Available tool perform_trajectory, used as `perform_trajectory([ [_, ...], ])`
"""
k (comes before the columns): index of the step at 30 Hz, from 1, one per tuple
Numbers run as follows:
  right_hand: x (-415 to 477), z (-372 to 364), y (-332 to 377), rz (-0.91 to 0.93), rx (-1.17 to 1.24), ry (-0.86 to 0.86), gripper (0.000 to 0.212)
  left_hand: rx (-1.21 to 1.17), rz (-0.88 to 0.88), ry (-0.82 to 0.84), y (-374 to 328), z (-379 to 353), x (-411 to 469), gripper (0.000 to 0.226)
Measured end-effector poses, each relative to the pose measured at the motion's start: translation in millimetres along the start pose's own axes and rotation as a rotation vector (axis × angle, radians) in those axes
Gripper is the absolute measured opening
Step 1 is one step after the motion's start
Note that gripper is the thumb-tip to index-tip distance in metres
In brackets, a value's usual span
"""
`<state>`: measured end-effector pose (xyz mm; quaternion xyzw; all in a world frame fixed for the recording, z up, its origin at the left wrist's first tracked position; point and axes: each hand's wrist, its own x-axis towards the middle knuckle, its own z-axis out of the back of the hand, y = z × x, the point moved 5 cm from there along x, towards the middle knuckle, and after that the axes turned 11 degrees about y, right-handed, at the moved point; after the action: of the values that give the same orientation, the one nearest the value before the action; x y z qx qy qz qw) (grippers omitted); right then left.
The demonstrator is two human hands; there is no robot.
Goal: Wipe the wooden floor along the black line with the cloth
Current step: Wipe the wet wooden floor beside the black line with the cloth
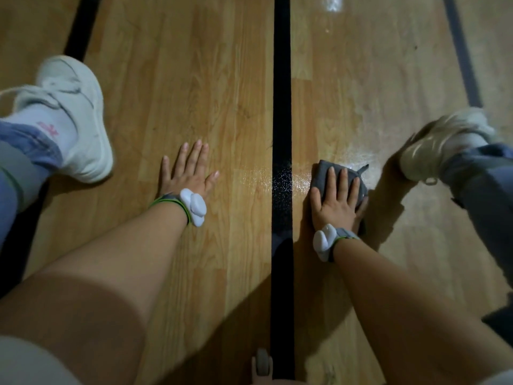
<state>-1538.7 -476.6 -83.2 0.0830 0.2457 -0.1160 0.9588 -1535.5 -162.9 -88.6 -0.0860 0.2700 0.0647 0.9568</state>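
Pressing the gray cloth [337,179] flat-fingered, the right hand [336,200] sits beside the black line [281,107]; a wet sheen shows nearby, most floor [180,79] looks unwiped; left hand [188,170] braces, spread.

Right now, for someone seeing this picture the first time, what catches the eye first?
The black line runs straight up the middle of the wooden floor. Just right of it, the right hand presses a grey cloth flat, beside a wet shine crossing the line. The left hand lies flat on the floor left of the line.
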Motion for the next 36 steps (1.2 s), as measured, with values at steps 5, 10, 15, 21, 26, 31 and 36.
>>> perform_trajectory([
  [5, 1, -2, -3, -0.005, -0.023, 0.042, 0.062, -0.006, 0.002, -0.049, 1, -3, -1, 0.065],
  [10, -13, -9, 8, -0.051, -0.009, -0.012, 0.061, 0.008, 0.023, -0.044, 1, -7, -2, 0.064],
  [15, -66, -42, 73, 0.058, 0.040, 0.024, 0.063, -0.012, 0.013, -0.055, 2, -4, 1, 0.064],
  [21, -103, -80, 120, 0.340, -0.070, -0.014, 0.065, -0.028, 0.003, -0.073, 2, -3, 0, 0.063],
  [26, -93, -65, 96, 0.470, -0.090, -0.066, 0.063, -0.080, -0.042, -0.089, 4, -1, -10, 0.061],
  [31, -69, -46, 35, 0.285, -0.063, -0.026, 0.063, -0.121, -0.061, -0.108, 13, -19, -41, 0.064],
  [36, -59, -34, -24, 0.032, 0.002, -0.052, 0.063, -0.032, -0.106, -0.135, 11, -37, -70, 0.067],
])
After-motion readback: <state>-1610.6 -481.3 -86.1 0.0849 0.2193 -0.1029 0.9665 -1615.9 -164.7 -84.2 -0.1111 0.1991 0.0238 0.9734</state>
